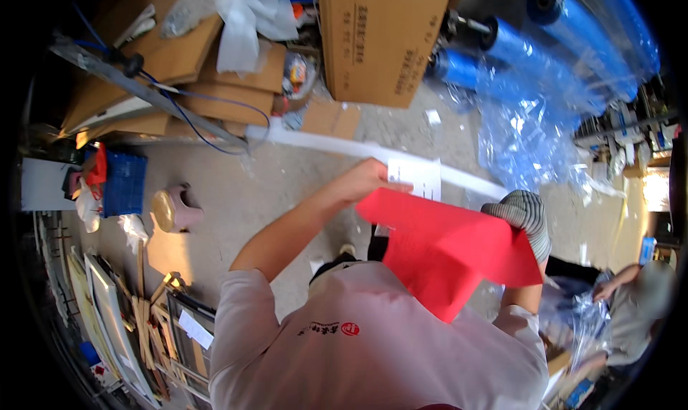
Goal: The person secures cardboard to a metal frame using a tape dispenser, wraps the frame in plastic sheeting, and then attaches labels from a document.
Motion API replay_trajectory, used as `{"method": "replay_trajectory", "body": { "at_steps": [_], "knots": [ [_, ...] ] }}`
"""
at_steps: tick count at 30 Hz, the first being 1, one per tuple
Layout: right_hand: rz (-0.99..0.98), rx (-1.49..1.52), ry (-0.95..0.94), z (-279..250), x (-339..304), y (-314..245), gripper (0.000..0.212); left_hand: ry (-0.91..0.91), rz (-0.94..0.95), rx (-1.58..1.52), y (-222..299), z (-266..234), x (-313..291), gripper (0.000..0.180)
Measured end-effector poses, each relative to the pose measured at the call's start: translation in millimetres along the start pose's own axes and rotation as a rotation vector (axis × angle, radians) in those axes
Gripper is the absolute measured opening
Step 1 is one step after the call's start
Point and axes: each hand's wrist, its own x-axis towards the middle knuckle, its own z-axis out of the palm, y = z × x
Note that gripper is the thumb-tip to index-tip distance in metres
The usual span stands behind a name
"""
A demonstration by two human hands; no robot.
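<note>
A bright red sheet (437, 242) hangs in front of my chest, creased and drooping to a point at its lower edge. My right hand (522, 213), in a grey striped glove, is closed on its right side. My bare left hand (369, 181) is at the sheet's upper left corner, closed on a small white printed paper (417, 175). One finger shows along the paper's lower edge. Whether this hand grips the red sheet too, I cannot tell.
Ahead stand a large cardboard box (380, 41) and stacked cardboard (236, 88). Blue film rolls (516, 48) lie far right. At left are a small stool (175, 208), a blue crate (125, 183) and wooden frames (143, 324). Another person (638, 310) is at lower right beside clear plastic.
</note>
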Motion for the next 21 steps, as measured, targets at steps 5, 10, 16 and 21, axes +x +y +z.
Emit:
{"method": "replay_trajectory", "body": {
  "at_steps": [5, 10, 16, 21],
  "knots": [
    [-0.238, -0.020, -0.045, -10.1, 87.3, 70.1, 0.023, 0.460, 0.077, -0.021, 3.9, -73.3, 63.9, 0.021],
    [-0.538, -0.096, -0.013, 1.2, 165.9, 105.5, 0.021, 0.985, 0.081, -0.436, 28.8, -184.4, 59.2, 0.018],
    [0.141, 0.107, 0.000, 42.5, 257.1, 154.5, 0.012, 1.252, 0.105, -0.501, -17.8, -270.2, 2.0, 0.017],
    [0.518, 1.058, 0.359, 118.7, 362.4, 194.1, 0.033, 1.146, 0.076, -0.698, -62.4, -333.3, -13.2, 0.023]
  ]
}}
